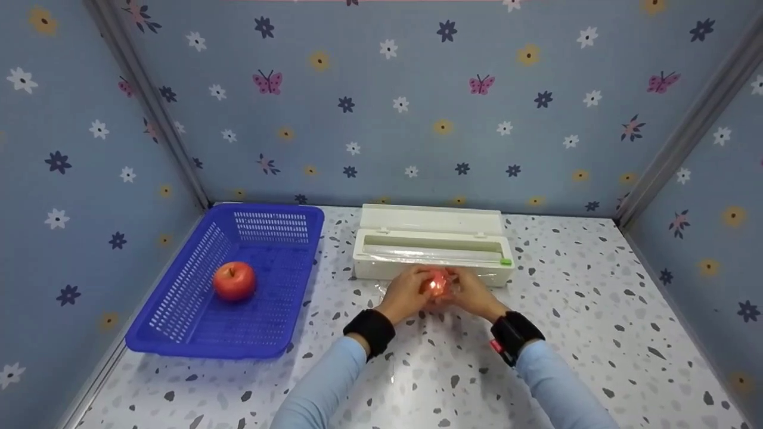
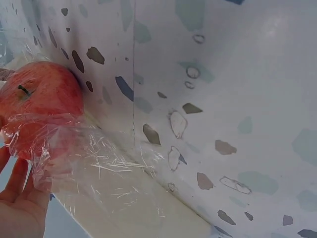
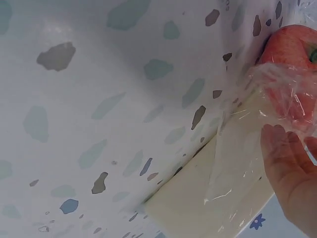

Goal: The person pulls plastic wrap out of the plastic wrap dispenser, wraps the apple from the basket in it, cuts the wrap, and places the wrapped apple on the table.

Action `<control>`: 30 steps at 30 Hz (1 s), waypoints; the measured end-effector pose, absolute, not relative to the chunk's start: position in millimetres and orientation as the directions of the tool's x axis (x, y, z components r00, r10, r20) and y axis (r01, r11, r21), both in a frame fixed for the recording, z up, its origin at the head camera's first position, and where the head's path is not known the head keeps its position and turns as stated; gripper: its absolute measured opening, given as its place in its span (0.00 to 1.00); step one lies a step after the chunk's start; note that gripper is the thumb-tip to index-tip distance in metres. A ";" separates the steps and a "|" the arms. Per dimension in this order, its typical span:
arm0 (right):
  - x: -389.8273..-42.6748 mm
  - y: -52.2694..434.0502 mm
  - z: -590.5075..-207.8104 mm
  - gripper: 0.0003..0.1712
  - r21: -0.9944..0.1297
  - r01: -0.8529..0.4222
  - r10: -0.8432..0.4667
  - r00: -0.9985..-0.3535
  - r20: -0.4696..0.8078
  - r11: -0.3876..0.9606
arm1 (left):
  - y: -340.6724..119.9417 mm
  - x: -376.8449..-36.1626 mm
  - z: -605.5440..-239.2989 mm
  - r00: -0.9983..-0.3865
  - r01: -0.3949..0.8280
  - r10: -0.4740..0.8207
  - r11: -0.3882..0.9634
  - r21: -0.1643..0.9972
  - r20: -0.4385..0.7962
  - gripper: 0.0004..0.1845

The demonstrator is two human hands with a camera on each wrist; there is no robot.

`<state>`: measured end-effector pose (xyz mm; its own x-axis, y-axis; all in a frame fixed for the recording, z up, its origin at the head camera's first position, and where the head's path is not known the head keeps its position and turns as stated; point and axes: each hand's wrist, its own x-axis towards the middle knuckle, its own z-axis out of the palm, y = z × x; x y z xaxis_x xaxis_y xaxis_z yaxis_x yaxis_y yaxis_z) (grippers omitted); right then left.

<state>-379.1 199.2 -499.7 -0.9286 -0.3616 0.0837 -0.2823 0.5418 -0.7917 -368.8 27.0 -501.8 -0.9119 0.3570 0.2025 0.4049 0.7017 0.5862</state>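
A red apple (image 1: 437,285) sits on the speckled table (image 1: 453,381) just in front of a white cling-film dispenser box (image 1: 432,238), partly covered in clear cling film (image 2: 94,158). My left hand (image 1: 410,291) cups it from the left and my right hand (image 1: 470,292) from the right, with the fingers of both curled round the apple and film. In the left wrist view the apple (image 2: 42,91) shows its stem, with film draped over its lower part and my left hand (image 2: 17,198) beneath. In the right wrist view my right hand (image 3: 292,168) holds film against the apple (image 3: 292,52).
A blue plastic basket (image 1: 197,333) stands at the left with a second red apple (image 1: 234,280) inside. Flowered walls (image 1: 381,107) close in the table at the back and both sides. The dispenser box (image 3: 193,203) lies directly behind the hands.
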 end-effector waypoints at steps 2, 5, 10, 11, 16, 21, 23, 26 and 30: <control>-378.0 201.5 -499.2 0.41 -0.771 -0.233 -0.316 -0.948 0.044 0.593 | 26.4 -368.0 -502.2 -0.922 0.380 0.343 0.709 0.594 0.181 0.21; -377.0 207.7 -496.7 0.38 -0.748 -0.166 -0.248 -0.969 0.001 0.643 | 26.0 -367.6 -501.2 -0.931 0.354 0.330 0.707 0.612 0.157 0.21; -383.6 223.7 -489.6 0.31 -0.748 -0.197 -0.198 -0.976 0.089 0.633 | 24.9 -367.9 -498.1 -0.930 0.354 0.331 0.697 0.624 0.158 0.22; -385.5 227.8 -487.6 0.30 -0.741 -0.213 -0.185 -0.975 0.122 0.637 | 24.6 -367.8 -497.5 -0.929 0.355 0.335 0.695 0.625 0.156 0.23; -395.8 252.8 -479.1 0.26 -0.662 -0.272 -0.138 -0.959 0.249 0.698 | 24.1 -367.7 -496.2 -0.927 0.363 0.339 0.695 0.621 0.162 0.24; -403.0 276.9 -477.9 0.27 -0.622 -0.218 -0.114 -0.973 0.203 0.752 | 25.9 -364.6 -497.0 -0.921 0.379 0.347 0.692 0.614 0.177 0.24; -404.1 283.5 -479.6 0.27 -0.623 -0.183 -0.107 -0.982 0.158 0.761 | 26.9 -362.6 -497.2 -0.915 0.393 0.358 0.693 0.604 0.184 0.23; -406.6 289.4 -482.0 0.28 -0.623 -0.154 -0.107 -0.988 0.112 0.767 | 29.1 -360.6 -495.8 -0.900 0.429 0.376 0.682 0.592 0.219 0.23; -409.4 292.7 -485.5 0.26 -0.626 -0.147 -0.119 -0.989 0.086 0.766 | 32.4 -357.8 -491.0 -0.885 0.463 0.393 0.677 0.572 0.252 0.22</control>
